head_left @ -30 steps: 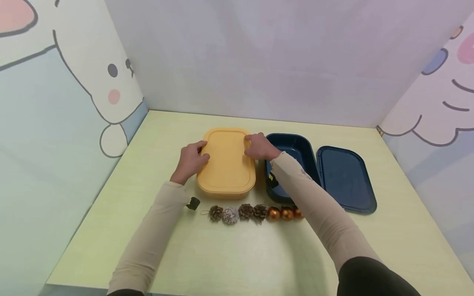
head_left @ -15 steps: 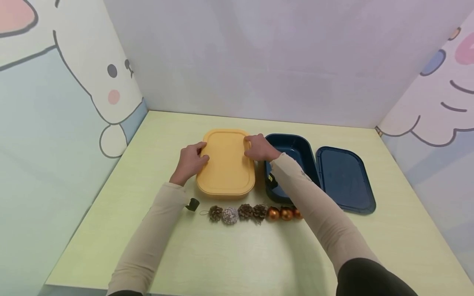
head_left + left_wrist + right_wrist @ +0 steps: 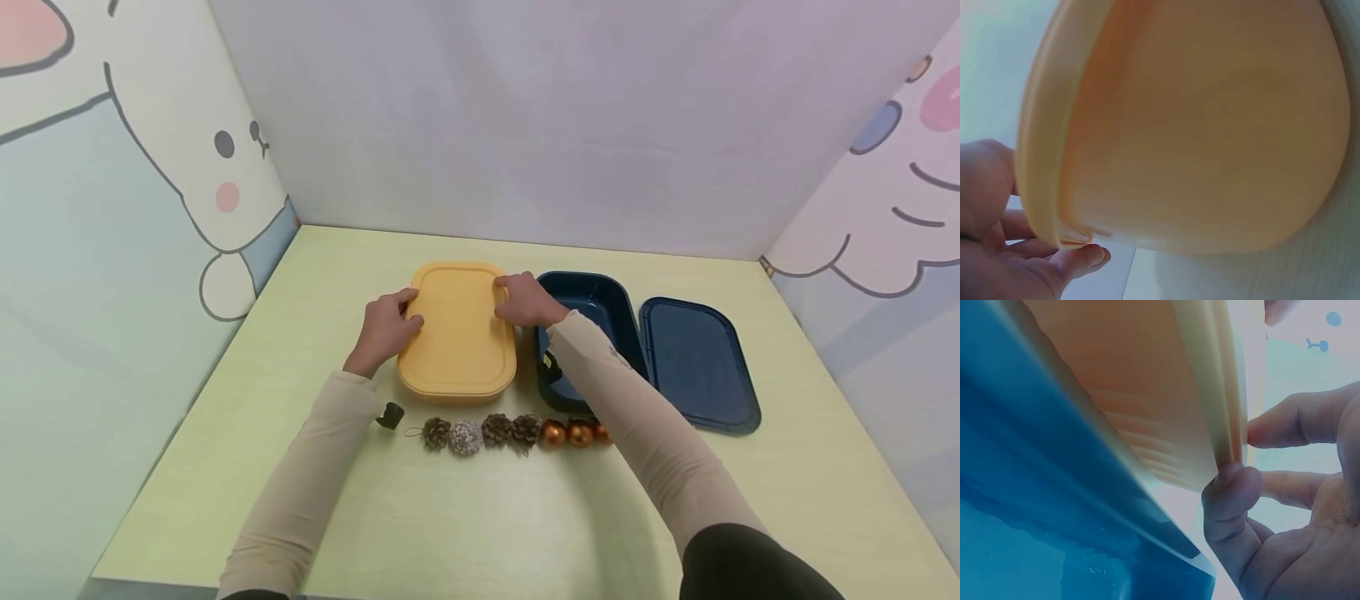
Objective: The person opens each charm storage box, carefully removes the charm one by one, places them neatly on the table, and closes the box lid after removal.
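A yellow lid (image 3: 459, 333) lies over a yellow box (image 3: 1210, 137), which stands on the table. My left hand (image 3: 382, 333) grips the lid's left edge; the left wrist view shows a fingertip (image 3: 1091, 257) under the rim. On the opposite edge my right hand (image 3: 527, 300) pinches the rim, with one finger (image 3: 1232, 494) curled against its underside. Lid and box meet closely at the front; whether the lid is fully pressed down I cannot tell. What is inside the box is hidden.
Right of the yellow box stands an uncovered dark blue box (image 3: 588, 292), partly behind my right forearm. Its dark blue lid (image 3: 701, 362) lies flat beyond it. In front runs a row of several pinecones (image 3: 497, 428), one whitish (image 3: 466, 437), and shiny orange balls (image 3: 553, 433). Walls border the table (image 3: 480, 517).
Both hands keep their hold on the lid. Its front edge sits slightly lower in view, and less of the box wall shows beneath it than a second ago.
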The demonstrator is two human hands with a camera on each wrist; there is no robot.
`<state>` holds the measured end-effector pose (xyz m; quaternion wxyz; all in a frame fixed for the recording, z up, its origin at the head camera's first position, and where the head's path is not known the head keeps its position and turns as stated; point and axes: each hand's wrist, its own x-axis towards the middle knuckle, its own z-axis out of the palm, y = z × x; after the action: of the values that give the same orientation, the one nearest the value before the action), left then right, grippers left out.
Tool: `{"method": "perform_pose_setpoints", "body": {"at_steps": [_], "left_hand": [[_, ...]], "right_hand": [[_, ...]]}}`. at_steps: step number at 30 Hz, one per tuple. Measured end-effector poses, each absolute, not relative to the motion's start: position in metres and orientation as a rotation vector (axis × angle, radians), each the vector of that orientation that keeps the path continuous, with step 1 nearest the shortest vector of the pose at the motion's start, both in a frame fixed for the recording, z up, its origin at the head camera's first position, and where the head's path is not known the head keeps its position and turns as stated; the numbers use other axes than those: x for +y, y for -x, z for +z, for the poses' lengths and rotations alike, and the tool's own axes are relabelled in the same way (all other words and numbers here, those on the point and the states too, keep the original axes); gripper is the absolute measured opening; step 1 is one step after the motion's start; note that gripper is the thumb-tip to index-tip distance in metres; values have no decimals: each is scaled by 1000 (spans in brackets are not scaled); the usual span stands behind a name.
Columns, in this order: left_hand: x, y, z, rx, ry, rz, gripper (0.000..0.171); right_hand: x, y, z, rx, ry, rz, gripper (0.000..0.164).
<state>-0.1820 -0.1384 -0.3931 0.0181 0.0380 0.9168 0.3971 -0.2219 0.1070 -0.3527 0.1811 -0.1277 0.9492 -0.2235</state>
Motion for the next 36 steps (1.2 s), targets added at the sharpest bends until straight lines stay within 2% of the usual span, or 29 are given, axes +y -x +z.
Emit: {"method": "perform_pose_setpoints", "body": {"at_steps": [18, 25, 32, 36], "left_hand": [[-148, 182, -396, 2746, -192, 1266, 61], [-149, 177, -389, 2823, -228, 1167, 54], [-126, 170, -375, 3045, -272, 1253, 35], [-104, 162, -360, 3144, -403, 1369, 27]], "right_hand": [[111, 220, -351, 2658, 361, -584, 68], [118, 212, -338, 2665, 465, -561, 71], [143, 203, -321, 2679, 661, -690, 46], [168, 196, -308, 2740, 765, -742, 36]]}}
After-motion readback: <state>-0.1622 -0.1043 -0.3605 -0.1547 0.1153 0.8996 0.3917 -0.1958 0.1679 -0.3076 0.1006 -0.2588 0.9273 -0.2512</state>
